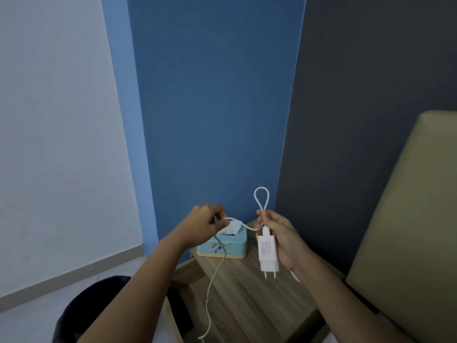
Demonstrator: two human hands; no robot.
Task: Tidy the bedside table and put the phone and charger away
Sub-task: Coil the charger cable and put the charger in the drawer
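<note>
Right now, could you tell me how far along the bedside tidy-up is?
Done: the charger is unplugged and in the right hand. In hand: the left hand feeds the cable into a first loop; most still dangles. Left: finish coiling and stow it. No phone is visible; only the tissue box sits on the table.
</note>
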